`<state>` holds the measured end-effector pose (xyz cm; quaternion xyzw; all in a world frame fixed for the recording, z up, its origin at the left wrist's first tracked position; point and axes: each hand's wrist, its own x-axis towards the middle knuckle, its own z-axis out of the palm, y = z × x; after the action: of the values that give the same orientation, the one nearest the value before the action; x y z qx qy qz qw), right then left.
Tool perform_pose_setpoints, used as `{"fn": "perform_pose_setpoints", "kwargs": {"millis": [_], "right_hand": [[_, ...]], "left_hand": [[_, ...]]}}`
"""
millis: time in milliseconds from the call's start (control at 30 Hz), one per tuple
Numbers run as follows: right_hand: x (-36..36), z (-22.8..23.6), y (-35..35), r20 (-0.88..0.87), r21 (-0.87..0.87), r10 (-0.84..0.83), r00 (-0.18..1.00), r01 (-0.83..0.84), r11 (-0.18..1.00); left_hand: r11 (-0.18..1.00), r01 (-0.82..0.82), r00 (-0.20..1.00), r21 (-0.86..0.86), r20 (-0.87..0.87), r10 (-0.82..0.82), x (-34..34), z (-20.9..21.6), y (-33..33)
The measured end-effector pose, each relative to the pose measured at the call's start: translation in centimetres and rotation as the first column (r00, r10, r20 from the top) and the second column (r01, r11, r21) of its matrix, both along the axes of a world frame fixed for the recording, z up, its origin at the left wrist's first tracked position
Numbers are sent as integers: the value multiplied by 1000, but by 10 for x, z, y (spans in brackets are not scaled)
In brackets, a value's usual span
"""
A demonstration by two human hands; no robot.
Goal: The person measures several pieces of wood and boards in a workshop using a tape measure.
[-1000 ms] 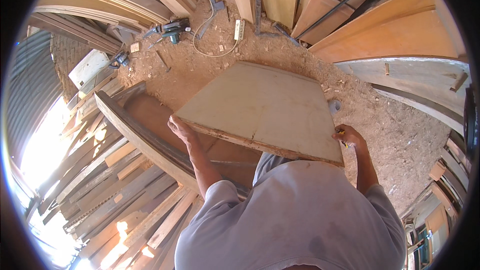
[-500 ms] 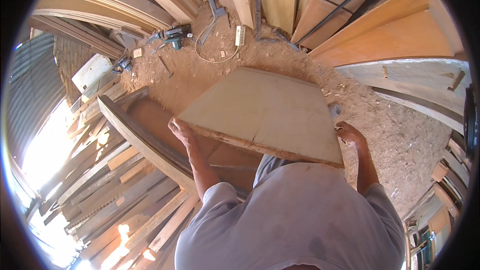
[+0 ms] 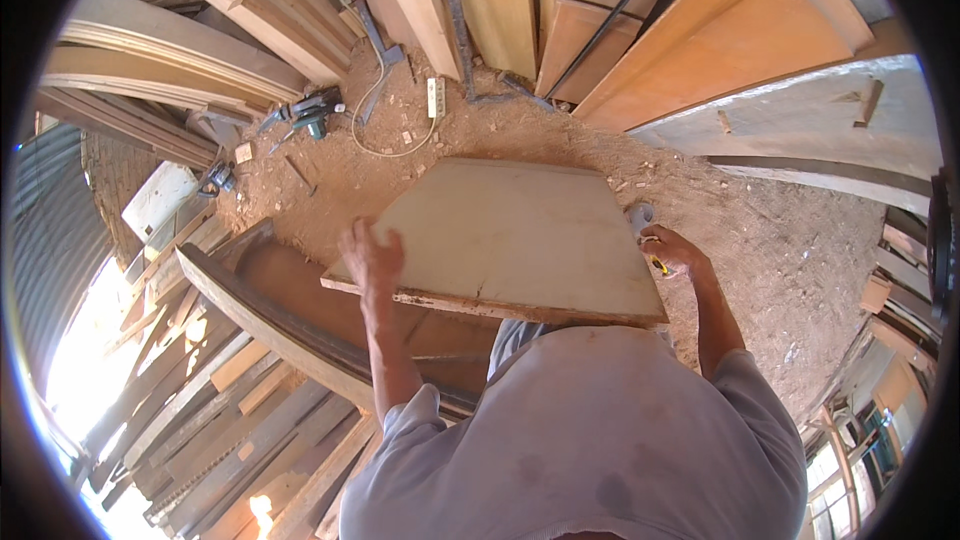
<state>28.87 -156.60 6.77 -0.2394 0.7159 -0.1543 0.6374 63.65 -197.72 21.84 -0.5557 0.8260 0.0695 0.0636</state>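
A pale, flat wooden panel (image 3: 510, 240) with slanted sides lies in front of my body, its rough brown edge toward me. Over its left corner is my left hand (image 3: 372, 255), fingers apart and slightly smeared by motion, holding nothing. Just off the panel's right side, my right hand (image 3: 672, 250) is closed around a small yellow and black object (image 3: 659, 265). Most of that object is hidden by the fingers, so its kind is unclear. Beyond the right hand, a grey round item (image 3: 640, 214) is partly in view.
To the left stands a curved wooden frame (image 3: 270, 315) beside many stacked planks (image 3: 200, 430). Power tools (image 3: 312, 115) and a white power strip (image 3: 435, 98) with its cord lie on the dusty ground ahead. Boards (image 3: 720, 35) lean at the far right.
My left hand has let go of the panel's left corner and risen over its top. The view has shifted. My right hand still holds the small object, with more yellow showing.
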Motion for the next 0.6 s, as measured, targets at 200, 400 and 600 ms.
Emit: {"fn": "perform_pose_setpoints", "kwargs": {"millis": [200, 400, 600], "right_hand": [[13, 106, -40, -4, -5, -228, 974, 228, 974], [73, 179, -69, -152, -146, -132, 980, 109, 983], [106, 187, -74, -134, -117, -149, 980, 134, 984]], "left_hand": [[647, 519, 847, 559, -438, -301, -114, -71, 89], [-204, 331, 943, 921, -314, 110, -162, -38, 166], [-234, 340, 940, 911, -333, 69, -139, -41, 171]]}}
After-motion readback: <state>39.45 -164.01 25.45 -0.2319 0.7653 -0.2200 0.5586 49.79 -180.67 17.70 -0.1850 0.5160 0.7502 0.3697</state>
